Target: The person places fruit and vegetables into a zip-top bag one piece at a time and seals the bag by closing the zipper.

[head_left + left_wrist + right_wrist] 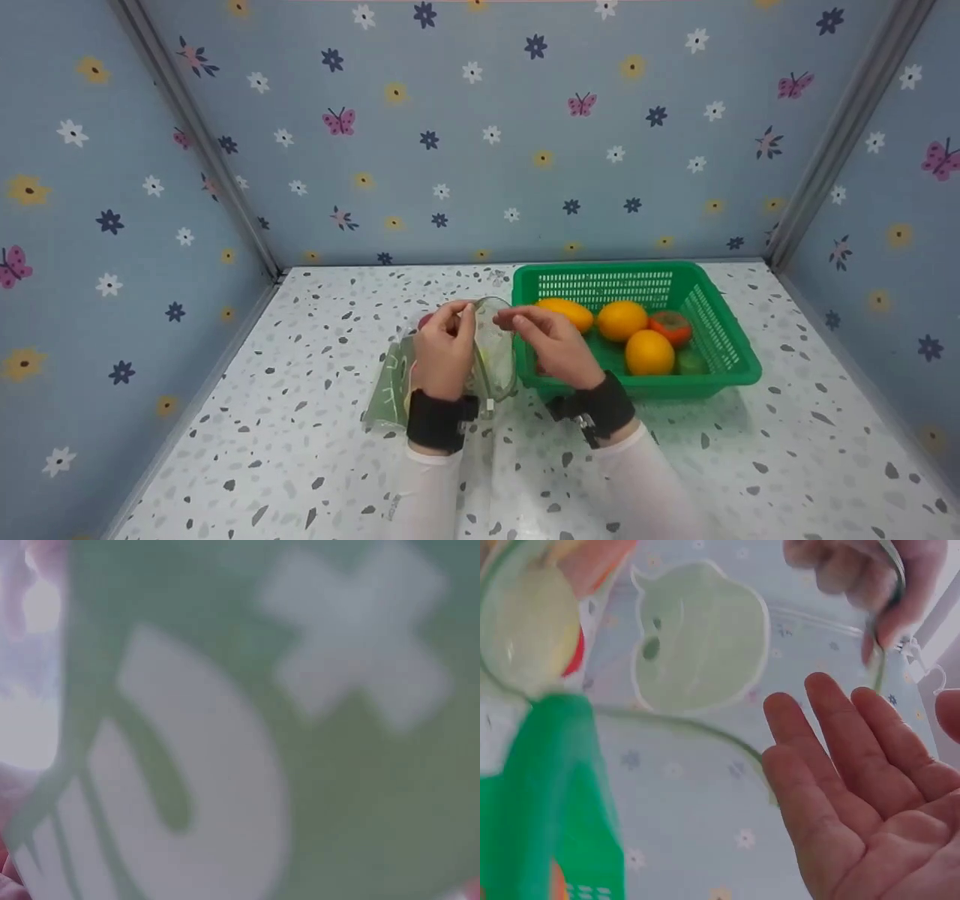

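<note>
A see-through green plastic bag (pixel 388 394) with white print stands on the table, its mouth spread toward the basket and a small white slider (pixel 490 406) at the rim. My left hand (pixel 444 352) pinches the bag's rim between thumb and fingers. Across the mouth, my right hand (pixel 559 349) has its fingertips right at the opposite rim. The right wrist view shows those fingers (pixel 877 757) straight, palm turned to the camera. Inside the bag, a pale yellow round thing (pixel 536 622) shows through the film. Printed plastic (pixel 330 787) fills the left wrist view.
Right of the bag stands a green basket (pixel 720 380). In it lie oranges (pixel 649 352), a longer yellow-orange fruit (pixel 566 313), a persimmon (pixel 673 328) and a green thing (pixel 691 364) in the corner. Flower-patterned walls (pixel 495 187) enclose the speckled table (pixel 300 405).
</note>
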`<state>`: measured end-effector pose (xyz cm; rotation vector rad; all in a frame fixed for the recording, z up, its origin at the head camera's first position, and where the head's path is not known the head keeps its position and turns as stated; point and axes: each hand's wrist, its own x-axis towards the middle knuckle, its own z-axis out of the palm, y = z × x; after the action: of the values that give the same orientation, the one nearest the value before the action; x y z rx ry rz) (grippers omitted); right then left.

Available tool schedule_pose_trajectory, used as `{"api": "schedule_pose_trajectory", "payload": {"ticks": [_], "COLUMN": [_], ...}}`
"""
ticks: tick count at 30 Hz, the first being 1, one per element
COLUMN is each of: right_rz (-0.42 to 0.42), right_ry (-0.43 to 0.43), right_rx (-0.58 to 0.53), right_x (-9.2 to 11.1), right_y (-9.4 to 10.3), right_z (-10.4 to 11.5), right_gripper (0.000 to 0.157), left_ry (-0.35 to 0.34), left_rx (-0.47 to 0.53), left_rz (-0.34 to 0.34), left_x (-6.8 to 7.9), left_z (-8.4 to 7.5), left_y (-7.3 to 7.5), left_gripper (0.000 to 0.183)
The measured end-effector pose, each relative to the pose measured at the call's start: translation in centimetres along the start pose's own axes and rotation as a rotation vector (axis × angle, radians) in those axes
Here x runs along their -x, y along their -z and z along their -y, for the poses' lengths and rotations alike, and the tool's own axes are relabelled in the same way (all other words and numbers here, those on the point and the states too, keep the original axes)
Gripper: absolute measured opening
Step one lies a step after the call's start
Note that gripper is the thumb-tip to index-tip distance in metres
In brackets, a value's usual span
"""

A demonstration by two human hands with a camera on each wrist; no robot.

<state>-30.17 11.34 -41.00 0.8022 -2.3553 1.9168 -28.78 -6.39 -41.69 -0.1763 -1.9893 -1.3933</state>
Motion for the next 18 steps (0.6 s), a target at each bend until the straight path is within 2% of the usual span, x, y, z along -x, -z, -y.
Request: {"api": "schedule_pose_trajectory", "payload": {"ticks": [6,11,14,18], "right_rz": [-0.087,-0.128,-0.137,-0.126], "right_ry": [0.000,-0.016,-0.065,-0.182], "right_rx": [0.000,0.103,0.176,0.261], "right_x": [-1.4,-3.4,-4.7,-6.2], "right_y": [3.0,5.3,6.5,7.4], "right_z": [1.1,0.7,-0.3,-2.0], "right_gripper": [0.030,0.030,0.033,0.041], "left_ry": [-0.027,-0.031,-0.034,-0.038], "left_rx": [-0.003,-0.008,-0.011,-0.005], "left_rz": [-0.013,-0.014,-0.021,-0.018], "left_x": [0.0,0.0,0.0,-0.1], "left_z": [0.0,0.0,0.0,0.0], "left_y": [0.0,0.0,0.0,-0.1], "left_gripper": [0.014,0.013,0.013,0.013]}}
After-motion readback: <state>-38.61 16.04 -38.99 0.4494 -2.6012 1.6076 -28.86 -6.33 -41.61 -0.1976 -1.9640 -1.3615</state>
